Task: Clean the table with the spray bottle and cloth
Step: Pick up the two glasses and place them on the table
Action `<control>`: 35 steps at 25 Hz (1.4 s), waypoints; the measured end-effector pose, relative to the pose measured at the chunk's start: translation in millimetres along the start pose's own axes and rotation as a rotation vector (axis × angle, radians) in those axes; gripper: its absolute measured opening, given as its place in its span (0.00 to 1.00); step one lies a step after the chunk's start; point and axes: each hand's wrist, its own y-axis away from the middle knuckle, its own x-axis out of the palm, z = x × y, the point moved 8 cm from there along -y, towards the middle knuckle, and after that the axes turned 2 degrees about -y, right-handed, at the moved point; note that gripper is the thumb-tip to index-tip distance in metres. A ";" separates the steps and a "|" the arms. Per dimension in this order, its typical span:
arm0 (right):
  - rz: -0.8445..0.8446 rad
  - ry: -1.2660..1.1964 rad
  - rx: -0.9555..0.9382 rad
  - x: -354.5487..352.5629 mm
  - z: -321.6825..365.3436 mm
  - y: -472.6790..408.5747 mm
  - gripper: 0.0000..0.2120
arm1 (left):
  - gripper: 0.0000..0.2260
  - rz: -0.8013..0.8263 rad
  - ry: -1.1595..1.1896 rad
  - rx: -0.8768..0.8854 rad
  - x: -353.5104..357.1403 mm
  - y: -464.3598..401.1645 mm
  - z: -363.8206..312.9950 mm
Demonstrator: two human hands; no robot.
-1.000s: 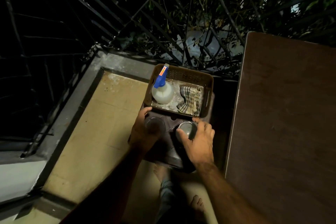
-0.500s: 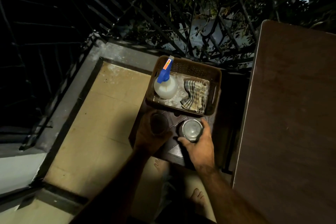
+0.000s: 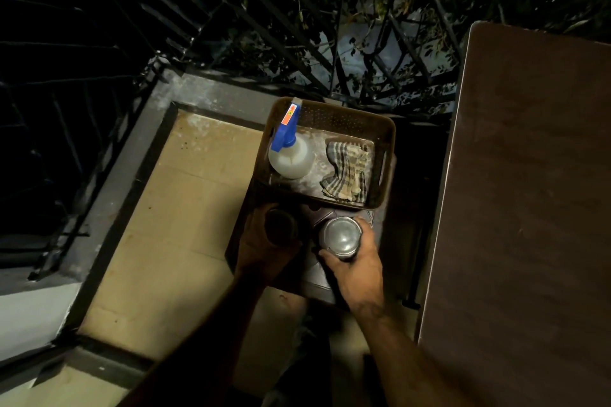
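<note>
A white spray bottle (image 3: 291, 157) with a blue trigger head stands in the left half of a brown plastic basket (image 3: 385, 129). A checked cloth (image 3: 347, 172) lies crumpled in the basket's right half. The basket rests on a dark stool (image 3: 317, 271). In front of the basket, my left hand (image 3: 264, 248) wraps around a dark cup (image 3: 281, 228), and my right hand (image 3: 357, 268) grips a shiny steel cup (image 3: 340, 236); both cups stay low over the stool top. The brown table (image 3: 529, 208) fills the right side.
Tan floor tiles (image 3: 185, 225) with a dark grey border lie to the left. A black metal railing (image 3: 231, 10) and foliage run along the far side. My bare feet show dimly below the stool. The scene is dark.
The view has shifted, so the basket and table sit further right and lower in frame. Both hands keep hold of their cups in roughly the same place on the stool.
</note>
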 end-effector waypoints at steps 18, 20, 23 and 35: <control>-0.031 -0.030 -0.024 -18.0 19.5 11.0 0.37 | 0.36 -0.005 -0.070 -0.057 -18.7 -0.1 -9.4; -0.002 -0.011 -0.050 -24.5 32.7 17.6 0.36 | 0.31 -0.031 -0.105 -0.015 -32.1 2.1 -24.1; 0.039 0.060 -0.126 -34.3 66.7 27.6 0.28 | 0.29 0.009 -0.093 0.100 -53.8 7.9 -63.2; -0.073 0.058 -0.355 -155.4 163.0 33.1 0.39 | 0.33 -0.036 0.104 -0.036 -108.7 35.0 -204.7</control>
